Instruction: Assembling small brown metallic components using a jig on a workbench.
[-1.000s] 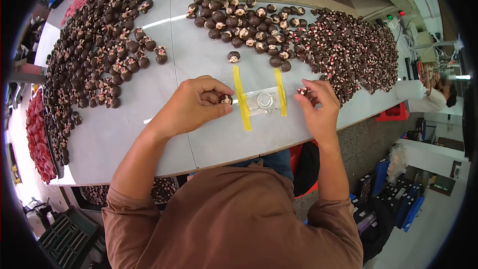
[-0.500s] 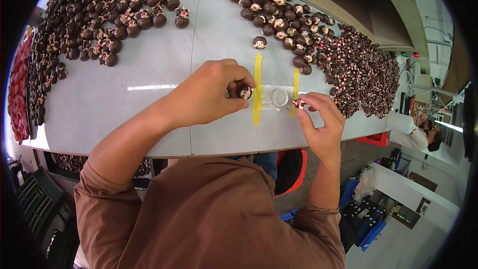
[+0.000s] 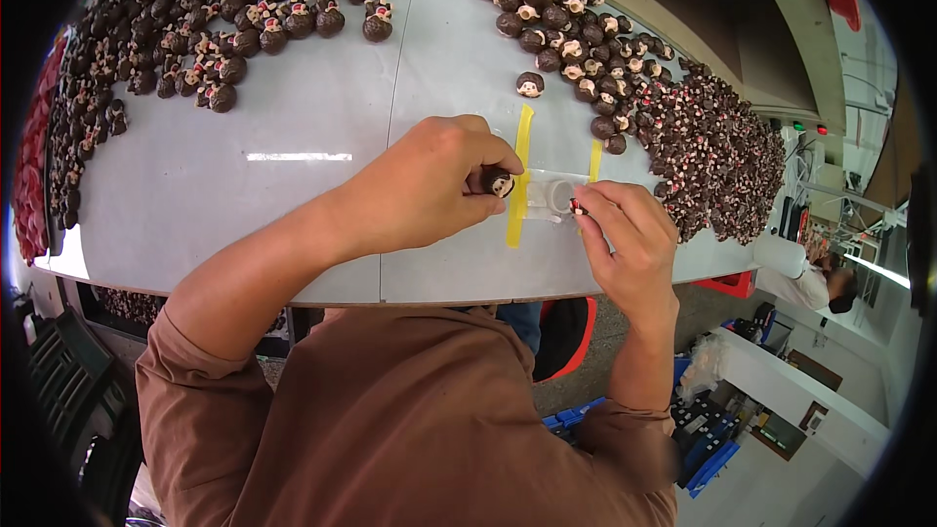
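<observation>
My left hand (image 3: 439, 181) pinches a dark brown doll head (image 3: 499, 182) with a pale face, just left of a yellow tape strip (image 3: 522, 161). Between the thumb and fingers of my right hand (image 3: 632, 234) is a small brown, cream and red doll body (image 3: 578, 206), partly covered by the fingers. Between the hands, a clear sheet taped to the table carries a small round clear dish (image 3: 559, 196); what the dish holds is too small to tell. A second yellow tape strip (image 3: 595, 159) runs along the sheet's right side. The two doll parts are apart.
Loose doll heads (image 3: 556, 29) lie beyond the tape, one single head (image 3: 530, 85) nearer. A heap of small doll bodies (image 3: 717, 151) spreads at the right. Many joined dolls (image 3: 195, 34) cover the table's far left. The table's front edge (image 3: 449, 304) runs close to my body.
My right hand has moved slightly left, and the doll body in it has turned and is now more hidden by the fingers. My left hand keeps its hold on the head. The view has shifted a little.
</observation>
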{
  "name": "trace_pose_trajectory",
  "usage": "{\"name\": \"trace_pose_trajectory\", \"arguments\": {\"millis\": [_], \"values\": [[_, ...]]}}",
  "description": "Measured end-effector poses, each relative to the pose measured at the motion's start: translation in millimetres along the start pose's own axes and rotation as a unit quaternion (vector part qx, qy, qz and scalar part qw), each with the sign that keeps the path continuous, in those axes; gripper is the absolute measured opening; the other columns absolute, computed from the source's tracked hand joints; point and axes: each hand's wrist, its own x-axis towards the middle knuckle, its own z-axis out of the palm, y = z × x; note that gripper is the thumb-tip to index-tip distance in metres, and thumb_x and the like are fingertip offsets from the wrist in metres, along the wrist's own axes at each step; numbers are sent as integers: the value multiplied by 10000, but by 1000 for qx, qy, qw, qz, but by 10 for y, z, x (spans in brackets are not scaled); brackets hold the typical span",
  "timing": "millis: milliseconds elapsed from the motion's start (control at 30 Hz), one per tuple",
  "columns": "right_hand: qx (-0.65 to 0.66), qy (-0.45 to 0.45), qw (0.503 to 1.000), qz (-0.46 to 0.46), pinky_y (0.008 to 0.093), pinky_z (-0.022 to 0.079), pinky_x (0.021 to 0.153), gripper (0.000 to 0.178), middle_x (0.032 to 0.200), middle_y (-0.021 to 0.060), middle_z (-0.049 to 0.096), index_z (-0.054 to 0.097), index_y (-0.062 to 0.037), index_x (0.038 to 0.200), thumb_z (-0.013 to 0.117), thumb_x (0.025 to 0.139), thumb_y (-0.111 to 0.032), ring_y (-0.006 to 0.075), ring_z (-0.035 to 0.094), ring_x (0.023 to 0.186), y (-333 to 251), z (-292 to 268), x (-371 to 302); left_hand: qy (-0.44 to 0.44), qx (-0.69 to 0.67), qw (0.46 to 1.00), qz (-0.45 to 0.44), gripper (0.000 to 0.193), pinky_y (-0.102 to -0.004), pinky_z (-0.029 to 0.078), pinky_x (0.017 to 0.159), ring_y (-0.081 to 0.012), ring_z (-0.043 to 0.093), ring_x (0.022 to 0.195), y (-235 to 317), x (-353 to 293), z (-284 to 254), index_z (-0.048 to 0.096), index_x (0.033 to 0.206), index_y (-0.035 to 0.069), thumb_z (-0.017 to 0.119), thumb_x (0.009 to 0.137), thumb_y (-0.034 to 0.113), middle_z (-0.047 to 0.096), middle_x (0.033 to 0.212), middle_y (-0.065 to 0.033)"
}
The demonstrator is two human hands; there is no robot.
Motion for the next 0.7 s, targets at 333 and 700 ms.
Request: {"name": "trace_pose_trajectory", "arguments": {"millis": [333, 700], "values": [[-38, -43, 998, -12, 395, 524, 720, 251, 1023, 67, 718, 767, -42, 1086, 790, 836, -40, 257, 698, 884, -39, -55, 76, 4, 16, 1000, 4, 297, -389, 597, 784, -294, 730, 832, 24, -8, 10, 745, 1124, -37, 782, 832, -3, 708, 974, -171], [118, 47, 990, 59, 379, 577, 829, 332, 1048, 132, 762, 760, -12, 1073, 839, 754, 39, 295, 739, 944, -178, -93, -41, -58, -105, 985, -124, 329, -291, 619, 792, -121, 723, 868, 82, 9, 25, 694, 1176, -48, 848, 894, 22, 771, 970, -94]]}}
